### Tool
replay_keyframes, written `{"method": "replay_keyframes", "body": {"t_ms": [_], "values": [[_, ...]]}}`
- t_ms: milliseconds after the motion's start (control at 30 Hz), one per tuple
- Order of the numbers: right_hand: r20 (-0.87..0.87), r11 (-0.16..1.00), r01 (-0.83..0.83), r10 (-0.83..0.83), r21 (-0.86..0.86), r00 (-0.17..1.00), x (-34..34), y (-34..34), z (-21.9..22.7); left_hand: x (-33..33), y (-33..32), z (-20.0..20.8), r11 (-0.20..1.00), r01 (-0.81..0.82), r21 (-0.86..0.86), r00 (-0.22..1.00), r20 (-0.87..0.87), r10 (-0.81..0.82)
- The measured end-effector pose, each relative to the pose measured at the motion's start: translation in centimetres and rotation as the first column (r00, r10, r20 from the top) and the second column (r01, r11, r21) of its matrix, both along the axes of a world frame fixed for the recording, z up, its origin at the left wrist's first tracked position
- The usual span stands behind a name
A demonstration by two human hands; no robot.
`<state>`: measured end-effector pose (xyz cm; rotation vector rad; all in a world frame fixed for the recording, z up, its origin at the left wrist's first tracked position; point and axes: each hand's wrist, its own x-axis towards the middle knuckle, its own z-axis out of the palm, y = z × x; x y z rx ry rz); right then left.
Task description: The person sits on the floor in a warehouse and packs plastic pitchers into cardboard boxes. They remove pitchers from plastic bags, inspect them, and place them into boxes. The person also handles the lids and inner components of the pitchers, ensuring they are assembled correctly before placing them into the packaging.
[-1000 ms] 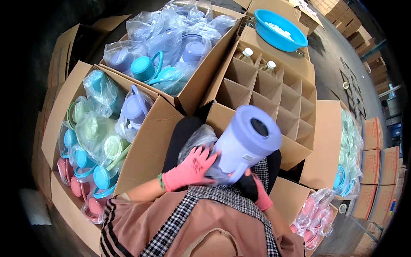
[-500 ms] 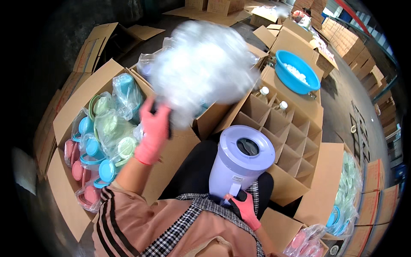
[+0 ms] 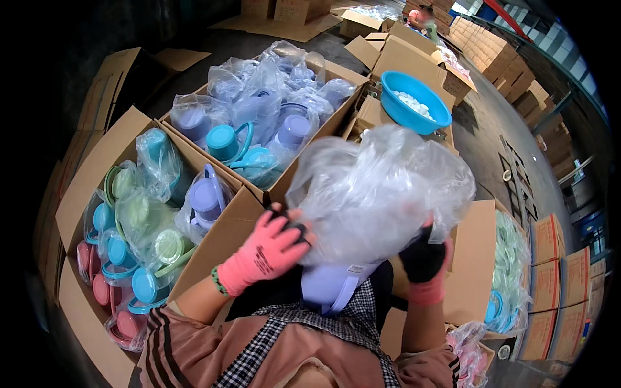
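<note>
A clear plastic bag [image 3: 381, 187], puffed up and blurred by motion, covers the upper part of a lilac lidded jug [image 3: 333, 284] in my lap. Only the jug's lower body and handle show beneath it. At the bag's left edge, my left hand [image 3: 262, 253], in a pink and black glove, has its fingers bent against the plastic; the tips are partly blurred. My right hand [image 3: 427, 262], gloved the same way, closes on the bag's right side. Bagged pink, blue and green lidded cups [image 3: 147, 284] fill the carton beside my left arm.
A carton [image 3: 259, 187] of bagged lilac and turquoise jugs stands ahead. Beyond the bag, a blue basin [image 3: 414, 119] holds small white pieces. At right are a carton of bagged green items [image 3: 511, 271] and stacked boxes [image 3: 546, 291]. Another person [image 3: 424, 21] is far back.
The bag has swung from upper left to over the jug, hiding its lid. My left hand has come down and right; my right hand has left the jug's handle and risen to the bag.
</note>
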<state>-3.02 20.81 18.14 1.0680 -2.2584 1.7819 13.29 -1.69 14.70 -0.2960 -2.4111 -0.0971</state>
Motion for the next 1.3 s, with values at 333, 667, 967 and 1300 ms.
{"method": "replay_keyframes", "body": {"t_ms": [333, 667, 967, 1300], "values": [[0.064, 0.975, -0.143, 0.155, -0.168, 0.986, 1.3, -0.1, 1.5, 0.4, -5.7, 1.8, 0.193, 0.324, 0.926, 0.926, -0.268, -0.267], [-0.259, 0.420, -0.316, 0.858, 0.851, 0.443, 7.7, -5.8, 1.1, -0.5, 0.3, 2.2, -0.213, -0.192, 0.958, 0.954, 0.132, -0.269], [0.155, 0.854, -0.142, 0.250, -0.501, 0.956, 1.2, -1.0, 5.2, 1.2, -5.0, -1.0, -0.461, 0.145, 0.876, 0.970, -0.218, -0.108], [0.483, 0.927, 0.024, 0.172, -0.373, 0.859, -1.5, -8.0, 3.1, -5.8, -10.4, 2.5, -0.117, 0.467, 0.876, 0.884, -0.466, 0.039]]}}
